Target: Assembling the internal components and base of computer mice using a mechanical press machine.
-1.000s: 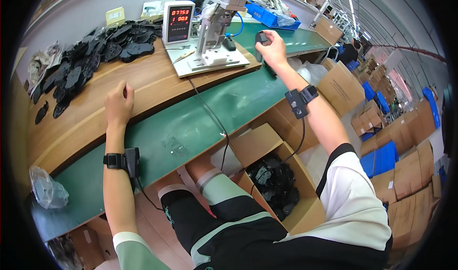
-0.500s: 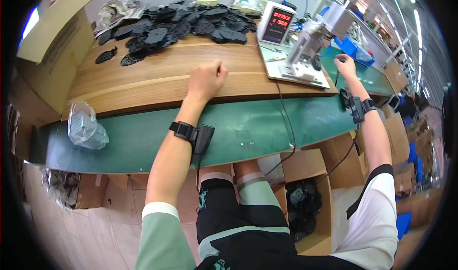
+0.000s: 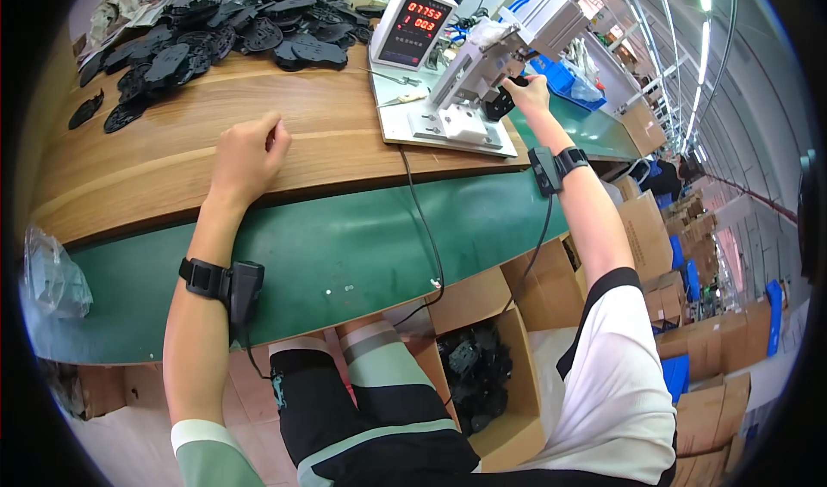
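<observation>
The right hand (image 3: 527, 93) had closed around a small black part (image 3: 500, 105) at the grey press machine (image 3: 482, 78), which stood on its white base plate (image 3: 448, 130) near the far right of the wooden bench top (image 3: 215, 155). Half a second before, that hand had been lower, beside the plate. The left hand (image 3: 245, 155) rested loosely curled, holding nothing, at the bench's front edge, much where it had been. The pile of black parts (image 3: 215, 35) lay along the far edge.
</observation>
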The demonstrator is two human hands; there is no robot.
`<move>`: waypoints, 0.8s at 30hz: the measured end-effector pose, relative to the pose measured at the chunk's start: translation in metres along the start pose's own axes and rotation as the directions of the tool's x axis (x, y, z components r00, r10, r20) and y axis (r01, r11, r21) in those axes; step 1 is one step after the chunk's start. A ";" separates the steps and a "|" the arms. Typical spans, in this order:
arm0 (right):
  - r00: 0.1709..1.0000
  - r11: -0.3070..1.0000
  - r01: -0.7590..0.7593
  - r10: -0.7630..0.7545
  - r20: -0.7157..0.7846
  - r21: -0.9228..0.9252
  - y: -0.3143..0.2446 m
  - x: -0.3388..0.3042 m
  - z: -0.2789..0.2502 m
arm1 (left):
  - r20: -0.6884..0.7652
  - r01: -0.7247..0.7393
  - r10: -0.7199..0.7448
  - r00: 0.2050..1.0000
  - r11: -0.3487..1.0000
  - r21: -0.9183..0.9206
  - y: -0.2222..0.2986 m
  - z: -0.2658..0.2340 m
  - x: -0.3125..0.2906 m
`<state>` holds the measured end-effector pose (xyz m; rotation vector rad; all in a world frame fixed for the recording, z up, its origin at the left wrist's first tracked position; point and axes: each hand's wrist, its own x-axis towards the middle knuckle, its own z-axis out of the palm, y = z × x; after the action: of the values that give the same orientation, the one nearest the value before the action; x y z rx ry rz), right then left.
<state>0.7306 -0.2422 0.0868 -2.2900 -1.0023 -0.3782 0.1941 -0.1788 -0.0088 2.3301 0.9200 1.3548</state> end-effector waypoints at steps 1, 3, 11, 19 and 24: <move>1.000 1.000 -0.019 0.020 -0.022 0.014 0.003 0.002 0.004 | 0.003 0.003 -0.003 1.000 1.000 0.005 0.000 0.000 0.000; 1.000 1.000 -0.004 0.004 -0.014 0.025 0.010 0.004 0.013 | 0.003 0.013 -0.013 1.000 1.000 0.023 -0.001 -0.001 0.000; 0.985 0.983 0.167 -0.162 -0.061 0.075 0.029 0.028 0.047 | -0.016 0.047 -0.046 0.999 0.997 0.054 -0.003 -0.003 0.001; 0.983 0.978 0.184 -0.181 -0.032 0.103 0.038 0.027 0.043 | -0.039 0.089 -0.086 0.996 0.993 0.082 -0.004 0.000 0.000; 0.985 0.988 -0.043 0.067 0.161 -0.150 0.057 0.013 0.035 | -0.050 0.105 -0.103 0.993 0.993 0.053 0.003 0.003 0.002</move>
<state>0.7823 -0.2429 0.0424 -2.5100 -1.0183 -0.2483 0.1985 -0.1794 -0.0078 2.2646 1.0906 1.3640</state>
